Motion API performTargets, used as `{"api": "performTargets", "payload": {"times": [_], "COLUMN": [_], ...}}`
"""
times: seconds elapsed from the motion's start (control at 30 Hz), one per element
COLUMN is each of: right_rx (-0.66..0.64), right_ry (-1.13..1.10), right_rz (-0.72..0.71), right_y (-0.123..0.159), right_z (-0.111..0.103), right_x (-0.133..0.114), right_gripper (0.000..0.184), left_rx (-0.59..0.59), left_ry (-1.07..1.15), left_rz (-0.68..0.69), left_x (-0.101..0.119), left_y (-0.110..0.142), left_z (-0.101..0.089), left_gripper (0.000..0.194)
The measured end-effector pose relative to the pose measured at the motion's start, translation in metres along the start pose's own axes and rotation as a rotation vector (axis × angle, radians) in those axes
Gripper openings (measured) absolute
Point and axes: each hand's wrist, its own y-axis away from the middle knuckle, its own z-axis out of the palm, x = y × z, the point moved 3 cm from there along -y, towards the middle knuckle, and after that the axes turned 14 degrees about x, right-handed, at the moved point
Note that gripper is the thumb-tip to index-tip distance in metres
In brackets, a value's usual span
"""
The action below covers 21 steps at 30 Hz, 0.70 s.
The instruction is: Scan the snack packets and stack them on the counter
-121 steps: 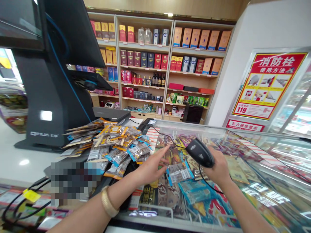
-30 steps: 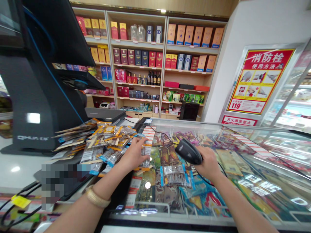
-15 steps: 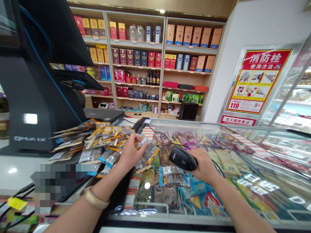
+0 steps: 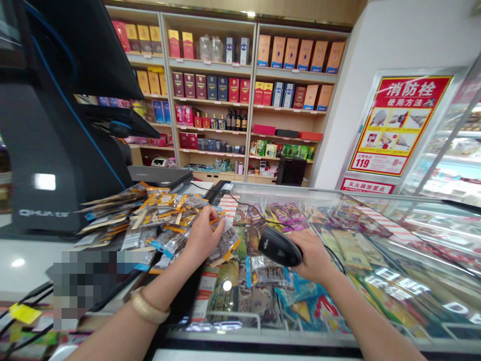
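Note:
My left hand (image 4: 205, 233) is closed on the upper edge of a snack packet (image 4: 228, 238) with orange edges and a clear, printed face. That packet hangs at the right side of a heap of similar snack packets (image 4: 165, 210), some with blue edges. My right hand (image 4: 310, 253) is wrapped round the handle of a black barcode scanner (image 4: 278, 246), whose head points left toward the held packet. Below the scanner a blue-edged packet (image 4: 268, 272) lies on the glass top of the display case.
A dark point-of-sale terminal (image 4: 56, 150) stands at the left behind the heap. The glass-topped case (image 4: 361, 301) holds many bagged goods. The scanner's thin cable (image 4: 248, 204) runs across the glass. Shelves of boxes and bottles (image 4: 210, 100) line the back wall.
The scanner and my right hand have shifted slightly left. The packet in my left hand has tilted and moved a little to the left; the grip stays.

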Motion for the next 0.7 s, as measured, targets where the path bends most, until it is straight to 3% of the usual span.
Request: {"api": "performTargets", "payload": {"times": [0.17,0.23,0.33,0.47,0.53,0.6,0.7], "right_rx": [0.116,0.145,0.186,0.217,0.216,0.211,0.206], "right_ry": [0.072,0.092,0.102,0.11,0.11,0.114,0.117], "right_rz": [0.008,0.02,0.025,-0.007,-0.004,0.009,0.023], "right_y": [0.0,0.0,0.0,0.0,0.001,0.002,0.002], "right_z": [-0.007,-0.009,-0.011,-0.013,-0.013,-0.012,-0.011], "right_x": [0.008,0.011,0.013,0.015,0.016,0.017,0.018], "right_gripper": [0.02,0.019,0.019,0.019,0.02,0.022,0.022], "left_rx": [-0.093,-0.188,-0.453,-0.819,-0.808,-0.661,-0.472], "left_ry": [-0.005,0.064,0.206,0.241,0.166,0.001,-0.376], "left_rz": [-0.059,-0.136,-0.159,0.095,0.208,0.267,0.236], "left_x": [-0.004,-0.006,-0.001,0.016,0.02,0.017,0.005], "left_y": [0.007,0.016,0.032,0.048,0.045,0.036,0.019], "left_z": [0.011,0.019,0.029,0.029,0.025,0.019,0.008], "left_gripper": [0.011,0.007,0.007,0.032,0.041,0.046,0.052]}}
